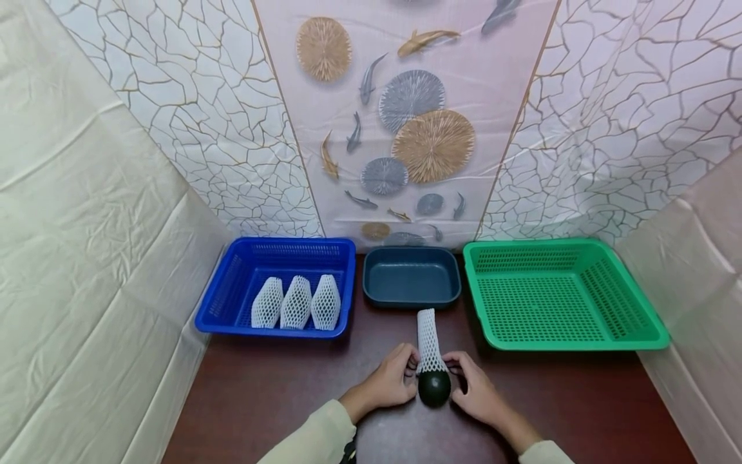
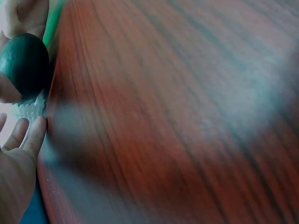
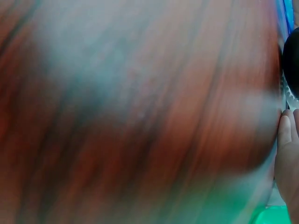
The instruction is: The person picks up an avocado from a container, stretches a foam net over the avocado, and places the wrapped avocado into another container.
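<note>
A smooth, dark green oval fruit [image 1: 434, 389], much like an avocado, lies in front of me with its far end inside the mouth of a white foam net sleeve [image 1: 429, 341]. The sleeve's narrow tail points away, toward the dark tray. From the left, my left hand [image 1: 394, 377] pinches the sleeve's edge with curled fingers, its thumb close to the fruit. My right hand [image 1: 478, 390] grips the opposite edge in the same way. In the left wrist view the fruit [image 2: 28, 65] shows bare above the net. Fingertips on the net are partly hidden in the right wrist view.
A blue basket [image 1: 275, 332] at back left contains three white net-covered pieces [image 1: 295, 303]. The dark teal tray [image 1: 411, 303] stands at the back middle, and a green basket [image 1: 574, 345] at back right. Fabric walls enclose the brown table [image 1: 261, 399].
</note>
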{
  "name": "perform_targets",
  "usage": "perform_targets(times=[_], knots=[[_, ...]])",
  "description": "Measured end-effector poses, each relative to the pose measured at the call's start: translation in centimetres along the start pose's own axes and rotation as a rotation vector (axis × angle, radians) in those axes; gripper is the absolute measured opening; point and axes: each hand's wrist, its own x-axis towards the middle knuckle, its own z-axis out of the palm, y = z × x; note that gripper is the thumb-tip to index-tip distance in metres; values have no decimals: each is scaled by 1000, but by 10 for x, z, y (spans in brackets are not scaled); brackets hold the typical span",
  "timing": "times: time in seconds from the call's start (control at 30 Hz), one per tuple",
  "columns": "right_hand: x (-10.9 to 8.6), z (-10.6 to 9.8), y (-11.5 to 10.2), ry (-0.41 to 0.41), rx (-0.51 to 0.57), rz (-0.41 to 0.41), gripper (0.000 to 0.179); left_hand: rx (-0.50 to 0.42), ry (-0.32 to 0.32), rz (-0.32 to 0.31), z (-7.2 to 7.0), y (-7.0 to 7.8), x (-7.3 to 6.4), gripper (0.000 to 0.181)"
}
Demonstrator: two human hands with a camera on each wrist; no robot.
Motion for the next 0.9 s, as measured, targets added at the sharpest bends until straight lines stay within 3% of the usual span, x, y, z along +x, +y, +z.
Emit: perform_targets(times=[0.13, 0.3, 0.5, 0.67, 0.9], knots=[[-3, -1, 1, -47, -25, -72, 76, -28, -55, -19, -3, 2, -6, 55], [-4, -3, 0, -70, -64, -139, 83, -12, -73, -38, -3, 5, -9, 67], [-5, -5, -2, -71, -105, -102, 83, -1, -65, -58, 0, 5, -11, 76], [-5, -5, -3, -43, -53, -70, 77, -32, -32, -51, 1, 4, -12, 74], [-5, -3, -3, -14, 57, -88, 69, -91, 10, -44, 3, 3, -12, 70]])
